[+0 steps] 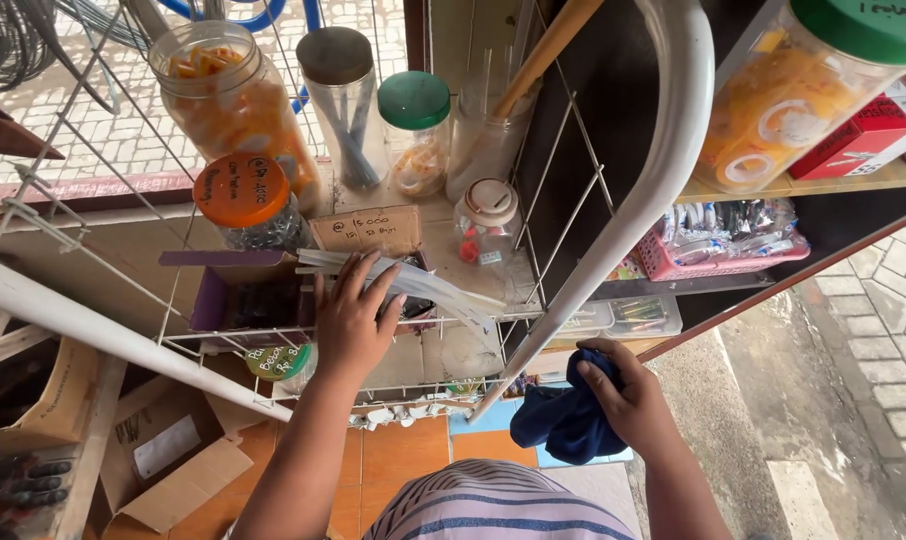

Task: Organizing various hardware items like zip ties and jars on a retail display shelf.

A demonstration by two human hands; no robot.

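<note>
My left hand (353, 318) reaches onto a wire rack shelf (223, 338), fingers spread over a bundle of clear plastic packets (423, 288) lying by a purple box (241, 295). My right hand (623, 395) is closed around a crumpled dark blue cloth (563, 420), held low beside a curved white pole (653, 170). Behind the packets stand several jars: a clear one with orange contents (235, 105), an orange-lidded jar (245, 205), a green-lidded jar (416, 130) and a small white-capped jar (486, 225).
A brown cardboard tag (365, 232) leans behind the packets. On the right, a wooden shelf (813, 185) carries a big green-lidded jar (808, 90) and red boxes (858, 135); a pink basket (728, 250) sits below. Open cardboard boxes (163, 460) lie on the orange tiled floor, lower left.
</note>
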